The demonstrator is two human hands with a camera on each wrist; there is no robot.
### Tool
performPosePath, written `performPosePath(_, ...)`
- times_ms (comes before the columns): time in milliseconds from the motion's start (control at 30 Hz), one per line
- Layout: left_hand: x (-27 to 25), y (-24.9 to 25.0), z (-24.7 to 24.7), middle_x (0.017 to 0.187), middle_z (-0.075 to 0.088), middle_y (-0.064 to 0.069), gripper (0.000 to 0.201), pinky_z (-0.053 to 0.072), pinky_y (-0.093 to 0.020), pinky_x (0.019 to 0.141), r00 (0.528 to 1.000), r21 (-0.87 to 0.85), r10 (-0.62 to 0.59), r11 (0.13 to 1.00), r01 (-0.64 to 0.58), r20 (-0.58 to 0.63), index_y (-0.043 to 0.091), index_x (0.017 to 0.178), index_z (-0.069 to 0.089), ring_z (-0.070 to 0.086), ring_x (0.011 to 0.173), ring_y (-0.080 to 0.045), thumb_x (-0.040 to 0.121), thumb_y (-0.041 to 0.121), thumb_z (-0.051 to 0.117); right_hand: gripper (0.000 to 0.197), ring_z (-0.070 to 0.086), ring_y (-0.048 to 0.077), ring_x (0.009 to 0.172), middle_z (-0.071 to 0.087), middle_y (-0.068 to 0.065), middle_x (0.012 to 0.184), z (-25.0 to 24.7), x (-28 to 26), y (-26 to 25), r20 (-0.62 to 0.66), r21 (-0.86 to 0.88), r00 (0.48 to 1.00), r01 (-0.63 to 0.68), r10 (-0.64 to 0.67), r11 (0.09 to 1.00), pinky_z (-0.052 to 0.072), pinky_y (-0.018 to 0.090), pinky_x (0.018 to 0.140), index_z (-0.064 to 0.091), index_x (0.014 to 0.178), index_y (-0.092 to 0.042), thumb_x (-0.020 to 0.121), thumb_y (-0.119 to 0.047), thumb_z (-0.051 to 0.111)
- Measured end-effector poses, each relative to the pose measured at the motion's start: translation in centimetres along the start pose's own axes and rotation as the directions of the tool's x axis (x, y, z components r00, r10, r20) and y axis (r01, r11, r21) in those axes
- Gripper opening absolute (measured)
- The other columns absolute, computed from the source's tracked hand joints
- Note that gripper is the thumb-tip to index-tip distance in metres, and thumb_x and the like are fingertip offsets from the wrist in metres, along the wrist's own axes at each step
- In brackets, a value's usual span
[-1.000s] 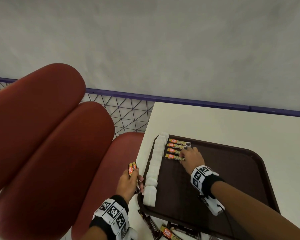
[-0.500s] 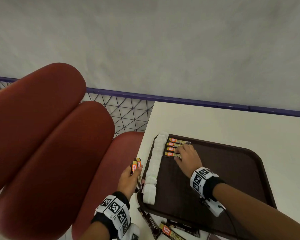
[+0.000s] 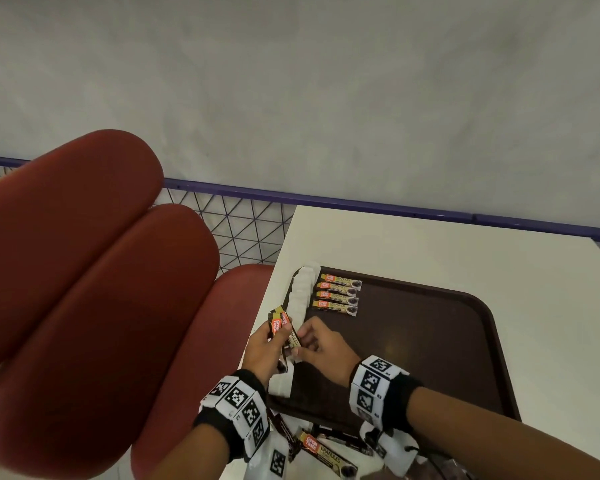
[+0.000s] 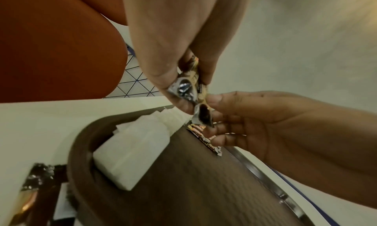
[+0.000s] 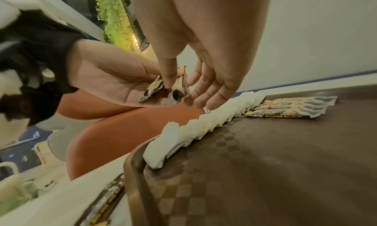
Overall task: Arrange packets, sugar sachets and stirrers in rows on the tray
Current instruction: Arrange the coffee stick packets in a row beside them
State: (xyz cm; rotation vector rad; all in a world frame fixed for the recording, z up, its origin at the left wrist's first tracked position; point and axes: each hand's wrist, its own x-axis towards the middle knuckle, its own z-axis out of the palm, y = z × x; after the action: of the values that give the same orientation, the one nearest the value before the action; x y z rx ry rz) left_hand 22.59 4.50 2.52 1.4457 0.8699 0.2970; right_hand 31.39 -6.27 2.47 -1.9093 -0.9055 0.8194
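At about nine o'clock from the tray sits a padded red seat (image 3: pixel 84 306), and beside it the left hand (image 3: pixel 264 351) is curled round a small bundle of gold-and-brown coffee granule stick packets (image 3: pixel 280 323), held just off the tray's nine o'clock edge. The right hand (image 3: pixel 321 344) meets it there, its thumb and fingers pinching the lower end of one packet in that bundle (most likely drawing it out for placing, though that is only a guess). Along the nine o'clock side of the dark brown plastic tray (image 3: pixel 430 341), which lies on the pale surface (image 3: pixel 430 251), a row of white paper sugar sachets (image 3: pixel 300 296) runs from the near rim to the far corner. Just to its right, toward twelve o'clock, four laid-out coffee packets (image 3: pixel 338 297) lie side by side, touching. Most of the tray from three to six o'clock is bare, so the packet row is barely begun. More loose packets (image 3: pixel 326 452) wait on the surface at six o'clock, and no stirrers can be made out anywhere.
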Motion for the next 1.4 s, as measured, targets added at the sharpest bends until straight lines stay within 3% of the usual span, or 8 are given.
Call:
performPosePath(133,-0.3,0.2,0.4,0.094,0.069,-0.016,0.018,0.055,-0.047,0.074,0.999,-0.085,-0.044,0.995,0.046,0.022,0.005,0.102,0.063,0.067,0.081,-0.029,0.092,0.018,0.057,0.021,0.053,0.014,0.074,0.057,0.002,0.085,-0.9,-0.4,0.3,-0.056,0.053,0.998,-0.003,0.006,0.999,0.044,0.021,0.07,0.046,0.087,-0.026,0.085,-0.011,0.061)
performPosePath(267,-0.7,0.6,0.0,0.081,0.064,-0.01,0.017,0.041,-0.02,0.04,0.997,-0.104,-0.063,0.992,0.068,0.043,0.008,0.103,0.059,0.061,0.058,-0.018,0.094,0.021,0.053,0.016,0.05,0.007,0.066,0.055,-0.004,0.081,-2.0,-0.8,0.3,-0.039,0.004,0.999,0.023,-0.023,1.0,0.042,0.012,0.065,0.05,0.091,-0.022,0.087,-0.01,0.059)
performPosePath(433,-0.7,0.4,-0.1,0.066,0.055,-0.006,0.015,0.032,-0.016,0.037,0.993,-0.121,-0.104,0.987,0.109,0.051,0.007,0.097,0.058,0.049,0.039,-0.01,0.095,0.021,0.052,0.019,0.05,0.005,0.066,0.054,-0.008,0.081,-3.0,-1.2,1.0,-0.059,-0.032,0.998,0.008,-0.01,0.999,0.042,0.015,0.067,0.045,0.099,-0.022,0.088,-0.012,0.058)
performPosePath(667,-0.5,0.7,0.4,0.079,0.058,-0.008,0.016,0.041,-0.019,0.038,0.989,-0.169,-0.125,0.976,0.138,0.082,0.002,0.103,0.057,0.057,0.059,-0.017,0.095,0.015,0.052,0.023,0.05,0.013,0.084,0.055,-0.005,0.091,-3.4,-0.6,1.7,-0.094,-0.263,0.994,0.033,-0.059,0.964,0.039,0.022,0.072,0.046,0.091,-0.025,0.082,-0.02,0.066)
performPosePath(767,0.0,0.5,-0.3,0.076,0.06,-0.007,0.01,0.04,-0.02,0.038,0.979,-0.179,-0.179,0.965,0.194,0.094,0.009,0.1,0.055,0.057,0.049,-0.014,0.095,0.018,0.052,0.017,0.048,0.012,0.091,0.057,-0.002,0.098,-4.2,0.1,2.5,-0.186,-0.317,0.981,-0.003,-0.059,0.949,0.038,0.021,0.077,0.052,0.092,-0.026,0.082,-0.023,0.065)
performPosePath(967,0.9,0.2,-2.8,0.071,0.056,-0.008,0.011,0.034,-0.016,0.034,0.979,-0.174,-0.202,0.965,0.196,-0.015,0.011,0.096,0.046,0.047,0.036,-0.01,0.097,0.021,0.047,0.025,0.038,0.019,0.113,0.05,-0.002,0.116,-6.4,1.5,4.7,-0.34,-0.59,0.937,-0.15,-0.076,0.793,0.036,0.028,0.095,0.061,0.106,-0.02,0.084,-0.031,0.063)
performPosePath(1233,2.1,-1.1,-4.6,0.084,0.06,-0.008,0.004,0.046,-0.026,0.045,0.971,-0.17,-0.216,0.966,0.197,-0.1,0.011,0.098,0.05,0.057,0.069,-0.018,0.095,0.012,0.048,0.029,0.036,0.017,0.117,0.044,-0.003,0.123,-5.4,3.4,5.9,-0.301,-0.719,0.954,-0.217,-0.014,0.66,0.033,0.027,0.097,0.056,0.112,-0.026,0.086,-0.038,0.059)
performPosePath(1400,2.1,-1.4,-5.2,0.082,0.055,-0.009,0.002,0.046,-0.031,0.063,0.979,-0.121,-0.173,0.98,0.159,-0.111,0.012,0.089,0.058,0.063,0.056,-0.011,0.091,0.013,0.057,0.03,0.036,0.018,0.118,0.043,-0.002,0.126,-4.8,4.1,5.9,-0.304,-0.733,0.953,-0.226,-0.012,0.642,0.032,0.027,0.097,0.054,0.114,-0.024,0.087,-0.036,0.057)
